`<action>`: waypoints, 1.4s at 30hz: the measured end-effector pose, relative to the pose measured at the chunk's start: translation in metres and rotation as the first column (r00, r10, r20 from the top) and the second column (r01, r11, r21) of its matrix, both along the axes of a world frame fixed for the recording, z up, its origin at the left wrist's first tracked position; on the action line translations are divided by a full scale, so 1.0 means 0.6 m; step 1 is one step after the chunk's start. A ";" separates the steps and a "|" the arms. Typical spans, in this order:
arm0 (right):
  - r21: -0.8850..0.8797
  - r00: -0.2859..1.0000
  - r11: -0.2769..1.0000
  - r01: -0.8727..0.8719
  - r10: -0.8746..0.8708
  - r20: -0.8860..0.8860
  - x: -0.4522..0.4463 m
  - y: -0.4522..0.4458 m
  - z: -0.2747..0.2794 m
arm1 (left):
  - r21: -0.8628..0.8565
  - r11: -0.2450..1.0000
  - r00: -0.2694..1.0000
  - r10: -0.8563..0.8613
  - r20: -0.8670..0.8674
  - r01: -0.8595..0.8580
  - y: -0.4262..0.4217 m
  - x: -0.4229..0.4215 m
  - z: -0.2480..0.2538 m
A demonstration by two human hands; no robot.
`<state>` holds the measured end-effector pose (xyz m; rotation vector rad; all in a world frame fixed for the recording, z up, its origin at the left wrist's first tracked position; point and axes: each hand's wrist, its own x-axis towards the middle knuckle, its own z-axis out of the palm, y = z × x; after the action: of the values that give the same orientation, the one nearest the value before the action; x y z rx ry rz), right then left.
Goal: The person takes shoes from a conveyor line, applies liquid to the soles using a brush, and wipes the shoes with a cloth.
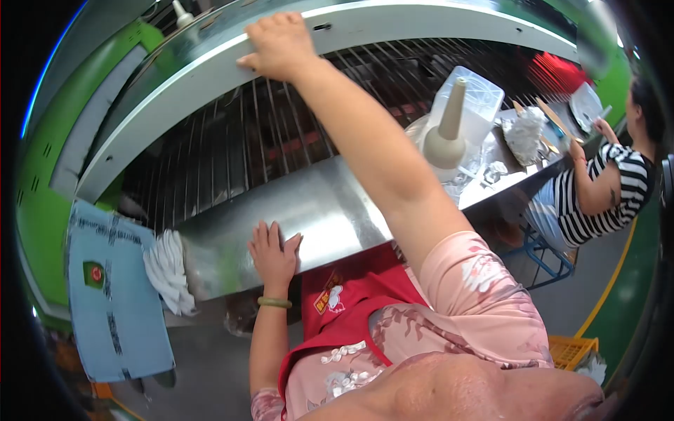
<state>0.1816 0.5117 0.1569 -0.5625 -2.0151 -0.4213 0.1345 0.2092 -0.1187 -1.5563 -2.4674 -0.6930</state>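
A steadying reach over the machine seems to be the step in hand. The right hand is laid on the white rail at the upper left of the frame, its fingers bent over the far edge and its thumb spread toward the near side; whether the rail is firmly gripped cannot be told. The right arm is stretched diagonally from the lower right, nearly straight, across the metal plate and the rods.

The left hand is open and palm down on the plate, left of centre, with its fingers slightly spread and nothing held. The left forearm, ringed by a bangle, is pointed up from the bottom edge.

For either hand to be moved, its contact would need to be eased first, and balance seems best kept by the other; the right arm would have to be kept clear of the rods. The white cloth is seen at the plate's left end, beside the blue board.
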 end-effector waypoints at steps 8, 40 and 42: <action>0.008 0.996 1.000 -0.021 0.021 -0.085 -0.012 0.006 -0.010 | -0.045 0.999 1.000 -0.005 0.017 0.006 -0.004 -0.004 0.005; 0.017 0.997 1.000 0.016 -0.015 -0.072 -0.015 0.014 -0.016 | -0.022 0.998 0.998 0.059 -0.038 -0.060 -0.004 -0.001 0.001; -0.057 1.000 0.998 -0.005 0.005 -0.008 -0.012 0.007 -0.003 | 0.011 1.000 0.999 0.025 -0.026 -0.025 -0.004 -0.003 -0.001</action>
<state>0.1745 0.5161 0.1552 -0.5931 -2.0257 -0.3594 0.1324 0.2069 -0.1191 -1.5186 -2.4556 -0.6759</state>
